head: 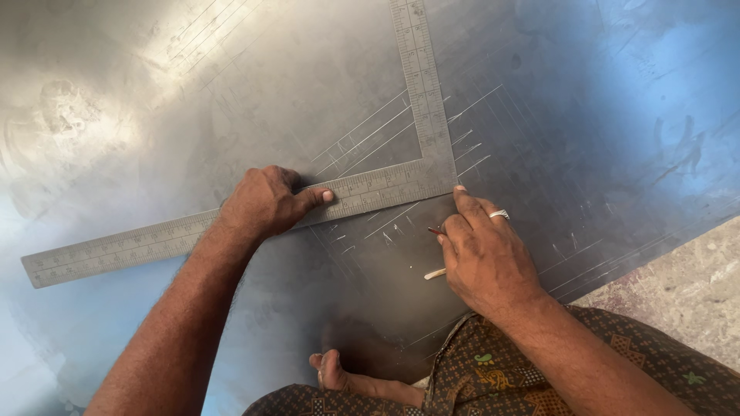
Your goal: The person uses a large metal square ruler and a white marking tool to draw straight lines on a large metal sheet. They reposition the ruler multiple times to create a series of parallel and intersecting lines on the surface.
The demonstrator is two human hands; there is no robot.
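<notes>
left fingers (314,197): spread flat and pressing down on the long arm of the steel square (362,190), gripping nothing, only pinning it.
left hand (266,202): rests on that arm near its middle, wrist toward the person.
right fingers (460,202): curled shut round a thin scriber (436,273), forefinger stretched to the square's corner.
right hand (486,258): just below the corner, a ring on one finger.
steel square: lies flat on the metal sheet (586,115), one arm running left, the other up and away.
metal sheet: scored with many fine lines beside both arms.
step in hand: seemingly marking a line against the square's edge.
next move calls for: a steady left press, so the square cannot slip, and the point kept tight to the edge.
around: patterned cloth (539,377) and a bare foot (331,371) at the near edge.
</notes>
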